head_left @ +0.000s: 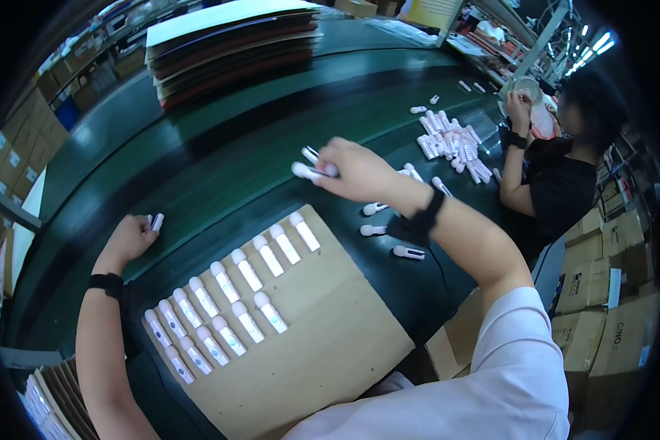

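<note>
A: What is the right hand (356, 172) holding?
B: Its grip is pinching two pale sticks (306, 171) between bent fingers, and it is hovering over the dark green table (220, 161), just beyond the far edge of the cardboard sheet (323, 345).
A: And the left hand (130, 238)?
B: Its grip is curling closed around at least one white stick (158, 222), near the sheet's left corner. I cannot tell the exact count.
A: What is the sheet carrying?
B: Round-headed sticks (246, 271) are lying there in two slanting rows, the farther row running longer.
A: Anything else?
B: A heap of sticks (458, 150) is sitting farther right, loose sticks (409, 253) are lying beside the right forearm, and another person (576, 169) is working beyond the heap.
</note>
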The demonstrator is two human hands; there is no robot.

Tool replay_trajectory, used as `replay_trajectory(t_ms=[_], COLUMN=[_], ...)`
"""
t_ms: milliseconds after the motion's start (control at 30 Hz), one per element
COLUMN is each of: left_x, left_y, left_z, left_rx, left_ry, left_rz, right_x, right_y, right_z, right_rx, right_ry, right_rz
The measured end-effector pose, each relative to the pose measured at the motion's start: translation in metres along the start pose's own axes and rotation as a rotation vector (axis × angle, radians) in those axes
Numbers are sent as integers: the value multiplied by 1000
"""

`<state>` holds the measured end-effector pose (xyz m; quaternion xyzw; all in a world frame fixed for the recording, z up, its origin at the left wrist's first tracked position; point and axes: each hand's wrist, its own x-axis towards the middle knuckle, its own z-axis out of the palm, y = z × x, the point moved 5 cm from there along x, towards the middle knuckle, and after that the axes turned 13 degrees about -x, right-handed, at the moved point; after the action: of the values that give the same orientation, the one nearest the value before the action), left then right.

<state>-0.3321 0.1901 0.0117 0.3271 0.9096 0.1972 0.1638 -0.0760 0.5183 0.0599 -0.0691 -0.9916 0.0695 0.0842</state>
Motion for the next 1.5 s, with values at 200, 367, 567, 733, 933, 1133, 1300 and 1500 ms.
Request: replay_trajectory(t_ms=[200,367,567,733,933,1133,1300,1500], left_x=[-14,-53,-155,-225,-295,-324,-335,-343], left_y=[-22,18,118,157,178,214,233,217], left_z=[-32,-52,-37,1,68,121,126,129], left_rx=[-357,-1005,-1569,-1570,-1529,-1384,-1331,-1395], left_ry=[94,174,202,-11,-71,-379,-475,-478], left_rz=[-3,126,364,581,328,312,273,397], right_x=[-143,-231,-277,-280,-280,-254,-258,-267], right_y=[23,51,57,49,-8,-146,-178,-182], right_z=[-27,-18,10,13,-31,-83,-74,-67], right_rx=[-18,87,-44,-110,-118,503,579,634], right_ry=[66,4,72,146,391,311,110,181], right_rz=[144,483,587,515,286,-311,-599,-600])
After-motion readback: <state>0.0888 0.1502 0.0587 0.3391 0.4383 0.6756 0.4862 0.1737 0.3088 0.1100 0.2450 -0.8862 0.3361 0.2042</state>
